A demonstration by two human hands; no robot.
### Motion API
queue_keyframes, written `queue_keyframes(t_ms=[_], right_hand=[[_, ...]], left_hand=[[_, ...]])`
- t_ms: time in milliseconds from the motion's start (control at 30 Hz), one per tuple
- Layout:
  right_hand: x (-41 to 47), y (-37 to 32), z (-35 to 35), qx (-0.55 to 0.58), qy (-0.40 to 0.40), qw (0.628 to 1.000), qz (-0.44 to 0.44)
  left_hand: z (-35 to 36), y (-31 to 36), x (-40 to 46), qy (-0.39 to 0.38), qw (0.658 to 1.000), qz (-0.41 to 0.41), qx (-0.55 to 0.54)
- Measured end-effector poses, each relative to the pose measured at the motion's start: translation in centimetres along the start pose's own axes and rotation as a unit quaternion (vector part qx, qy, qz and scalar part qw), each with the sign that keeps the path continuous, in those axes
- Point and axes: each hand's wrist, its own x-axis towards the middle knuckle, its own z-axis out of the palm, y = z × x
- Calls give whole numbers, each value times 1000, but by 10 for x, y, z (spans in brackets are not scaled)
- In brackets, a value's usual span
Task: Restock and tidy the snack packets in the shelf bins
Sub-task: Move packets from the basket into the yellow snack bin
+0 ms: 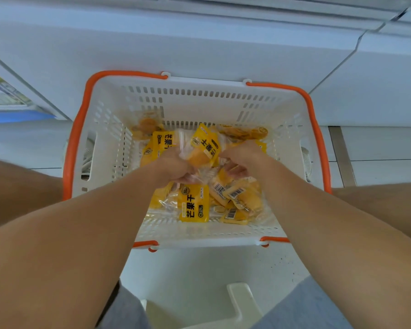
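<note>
A white slotted shopping basket point(199, 96) with orange handles sits on the floor in front of me. Several yellow dried-mango snack packets point(193, 203) lie loose in its bottom. Both my hands reach down into the basket. My left hand point(173, 166) has its fingers curled round a bunch of packets, one yellow packet point(204, 146) sticking up above it. My right hand point(243, 157) is beside it, fingers curled down onto packets in the pile; what it holds is partly hidden under the hand.
White shelf or cabinet panels point(199, 39) rise behind the basket. A white step stool point(240, 298) is between my knees at the bottom. Pale tiled floor point(377, 148) lies to the right of the basket.
</note>
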Motion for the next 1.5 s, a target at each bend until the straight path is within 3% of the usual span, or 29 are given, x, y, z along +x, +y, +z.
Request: queue_keyframes(t_ms=[67, 133, 200, 333, 500, 600, 667, 733, 867, 933, 1100, 1200, 1300, 1400, 1500], right_hand=[[-7, 6, -14, -251, 25, 967, -36], [-20, 23, -14, -450, -42, 892, -22], [-29, 46, 1, -500, -119, 858, 1], [-27, 49, 4, -428, -164, 889, 13], [-26, 5, -55, -132, -210, 969, 1], [-20, -9, -64, -8, -248, 967, -50], [-16, -17, -61, -16, -181, 976, -117], [-14, -25, -61, -99, -110, 974, -174], [-27, -47, -75, -348, -92, 912, -196], [-34, -55, -75, -402, -75, 885, -220], [-27, -41, -38, -222, -11, 912, -346], [-18, -21, -5, -154, 59, 910, -381], [-12, -13, 15, -142, 154, 883, -420], [-6, -14, 20, -70, 171, 896, -404], [-7, -21, 21, 56, 132, 913, -381]], left_hand=[[-8, 6, 0, 53, 998, 25, 35], [-16, 10, -1, 101, 991, 61, 68], [-20, 12, -1, 136, 984, 96, 70], [-24, 15, 2, 208, 967, 139, 52], [-24, 24, 4, 281, 937, 205, 37], [-29, 34, 8, 296, 924, 240, 33], [-33, 35, 10, 288, 925, 248, 6], [-36, 33, 12, 270, 929, 253, 2], [-40, 36, 11, 219, 911, 288, 197], [-35, 43, 8, 172, 905, 299, 250], [-18, 36, 14, 114, 968, 208, 81], [-9, 23, 17, 109, 984, 136, -30], [-5, 15, 18, 37, 980, 73, -180], [4, 11, 13, -34, 991, 100, -81], [18, 2, 11, 14, 993, 108, 44]])
